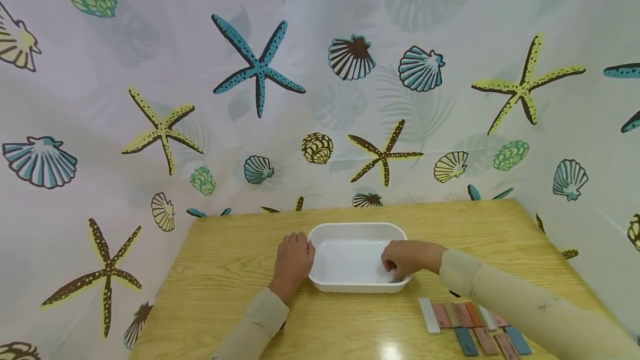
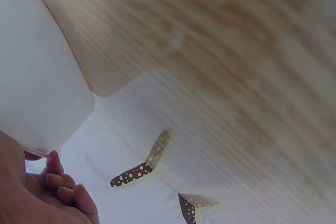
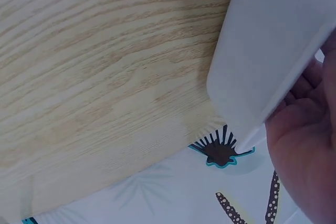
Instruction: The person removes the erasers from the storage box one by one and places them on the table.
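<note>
A white oblong basin sits on the wooden table in the head view, with no loose thing visible on the part of its floor that shows. At its left end my left hand grips the rim; in the left wrist view the fingers curl at the basin's edge. My right hand reaches over the right end, fingers bent down inside. Seen from the right wrist, the palm lies by the rim of the basin, and the wall hides the fingertips. Whether they hold anything cannot be seen.
Several small flat tiles, pink, tan, orange, white and blue, lie in rows on the table at the front right, partly under the right forearm. A white tile marks their left end. A shell-and-starfish curtain hangs around the back and sides.
</note>
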{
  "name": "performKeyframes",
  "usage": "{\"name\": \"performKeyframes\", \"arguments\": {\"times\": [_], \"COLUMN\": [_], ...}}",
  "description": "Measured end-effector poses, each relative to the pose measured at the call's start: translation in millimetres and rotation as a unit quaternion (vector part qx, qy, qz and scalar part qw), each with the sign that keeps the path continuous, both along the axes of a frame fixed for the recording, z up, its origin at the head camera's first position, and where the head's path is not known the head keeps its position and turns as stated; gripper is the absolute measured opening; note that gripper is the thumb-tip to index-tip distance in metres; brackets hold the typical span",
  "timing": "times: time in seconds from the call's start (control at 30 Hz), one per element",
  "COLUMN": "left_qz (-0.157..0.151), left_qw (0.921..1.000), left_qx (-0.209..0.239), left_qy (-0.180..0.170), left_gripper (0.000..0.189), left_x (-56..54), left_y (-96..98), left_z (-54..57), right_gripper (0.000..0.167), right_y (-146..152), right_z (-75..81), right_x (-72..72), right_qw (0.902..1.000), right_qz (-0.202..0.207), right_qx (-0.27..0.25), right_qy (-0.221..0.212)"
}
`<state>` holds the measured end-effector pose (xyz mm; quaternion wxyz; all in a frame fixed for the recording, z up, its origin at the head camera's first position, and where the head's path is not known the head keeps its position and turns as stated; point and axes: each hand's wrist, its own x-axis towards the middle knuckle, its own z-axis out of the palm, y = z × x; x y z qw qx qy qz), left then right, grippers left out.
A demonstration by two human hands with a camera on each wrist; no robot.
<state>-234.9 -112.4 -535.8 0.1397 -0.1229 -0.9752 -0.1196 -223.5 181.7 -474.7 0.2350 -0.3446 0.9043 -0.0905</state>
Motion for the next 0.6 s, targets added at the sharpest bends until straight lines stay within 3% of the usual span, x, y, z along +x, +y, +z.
{"name": "performKeyframes", "arguments": {"times": [0.3, 0.6], "left_qz": [-0.002, -0.003], "left_qw": [1.0, 1.0], "left_qx": [-0.002, 0.003], "left_qy": [0.007, 0.003], "left_gripper": [0.024, 0.025], "left_x": [-3.0, -2.4], "left_y": [-0.1, 0.0], "left_z": [-2.5, -4.0], "right_gripper": [0.01, 0.015], "right_y": [15.1, 30.4], "right_z": [11.5, 26.8], "right_x": [0.1, 12.1], "right_qw": [0.9918, 0.9807], "right_qz": [-0.003, -0.043], "right_qx": [-0.125, -0.183], "right_qy": [0.025, 0.052]}}
